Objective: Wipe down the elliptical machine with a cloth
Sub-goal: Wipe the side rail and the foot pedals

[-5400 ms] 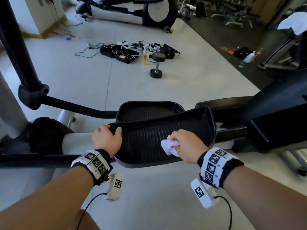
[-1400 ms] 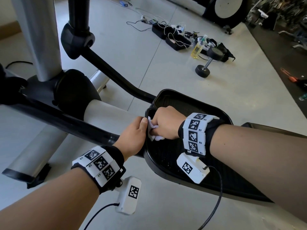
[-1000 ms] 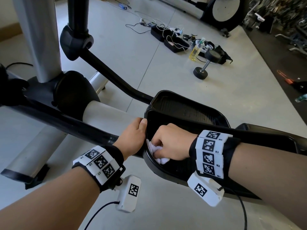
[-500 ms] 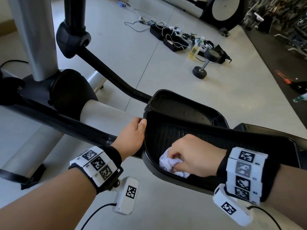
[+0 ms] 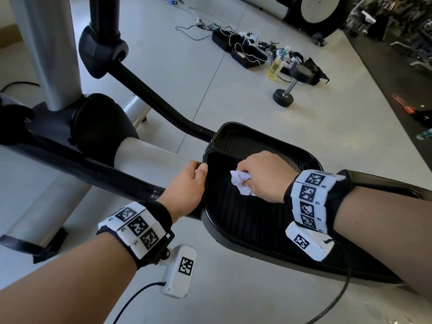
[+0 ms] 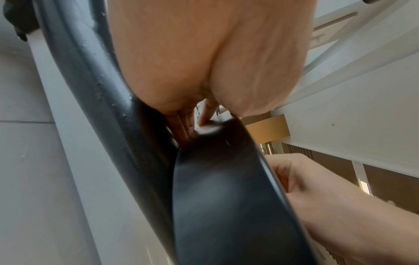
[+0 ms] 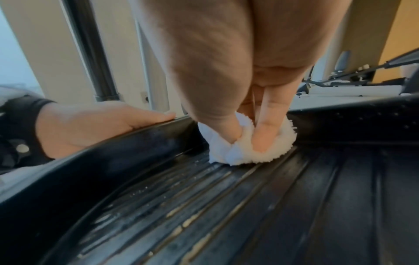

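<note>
The left hand [image 5: 187, 190] grips the front rim of the near pedal [image 5: 245, 220], fingers curled over its edge. Just right of it, inside the pedal's front end, the right hand [image 5: 264, 176] pinches a bunched white cloth [image 5: 240, 181] and presses it onto the ribbed tread. The cloth pokes out leftward from the fingers; the pedal's long axis and ribs run from this front end back toward the right.

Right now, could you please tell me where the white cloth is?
In the head view the white cloth is bunched in the right hand, pressed on the ribbed front of the near foot pedal, just right of the left hand gripping the rim.
</note>
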The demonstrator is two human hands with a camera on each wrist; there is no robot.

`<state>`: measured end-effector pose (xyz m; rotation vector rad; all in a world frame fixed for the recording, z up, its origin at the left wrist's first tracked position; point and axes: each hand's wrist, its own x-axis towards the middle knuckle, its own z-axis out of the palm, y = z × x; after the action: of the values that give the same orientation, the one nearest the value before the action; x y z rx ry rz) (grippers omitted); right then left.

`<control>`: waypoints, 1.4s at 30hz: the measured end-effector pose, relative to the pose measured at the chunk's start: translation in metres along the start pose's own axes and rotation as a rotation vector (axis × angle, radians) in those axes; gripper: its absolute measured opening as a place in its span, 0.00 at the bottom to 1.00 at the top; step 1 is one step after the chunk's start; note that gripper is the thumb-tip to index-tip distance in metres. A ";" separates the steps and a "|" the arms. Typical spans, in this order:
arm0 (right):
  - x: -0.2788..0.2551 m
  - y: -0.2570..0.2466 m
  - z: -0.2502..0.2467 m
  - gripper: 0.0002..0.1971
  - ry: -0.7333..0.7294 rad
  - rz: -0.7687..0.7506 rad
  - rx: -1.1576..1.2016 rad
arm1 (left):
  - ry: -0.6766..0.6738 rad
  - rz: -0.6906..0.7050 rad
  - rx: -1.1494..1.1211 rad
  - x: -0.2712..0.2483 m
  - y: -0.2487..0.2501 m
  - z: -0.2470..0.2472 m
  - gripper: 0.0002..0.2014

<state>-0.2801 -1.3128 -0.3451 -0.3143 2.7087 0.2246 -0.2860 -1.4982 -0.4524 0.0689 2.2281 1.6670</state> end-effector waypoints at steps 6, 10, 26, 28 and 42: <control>-0.035 -0.020 0.003 0.06 -0.096 -0.055 0.162 | 0.002 -0.004 -0.002 0.001 0.000 0.000 0.17; -0.051 -0.034 0.007 0.07 -0.196 -0.164 0.153 | 0.008 0.000 0.002 0.001 0.001 0.000 0.16; 0.024 -0.055 0.000 0.17 0.101 -0.031 0.164 | 0.044 -0.004 0.004 0.008 -0.002 0.002 0.13; 0.036 -0.053 -0.008 0.12 0.118 -0.012 0.099 | 0.033 -0.018 -0.016 0.008 -0.002 0.001 0.14; 0.010 -0.057 -0.012 0.08 -0.138 -0.070 0.184 | 0.029 -0.030 -0.057 0.006 0.000 0.002 0.13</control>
<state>-0.2789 -1.3722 -0.3448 -0.3259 2.5535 -0.0232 -0.2911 -1.4947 -0.4540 -0.0033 2.1894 1.7245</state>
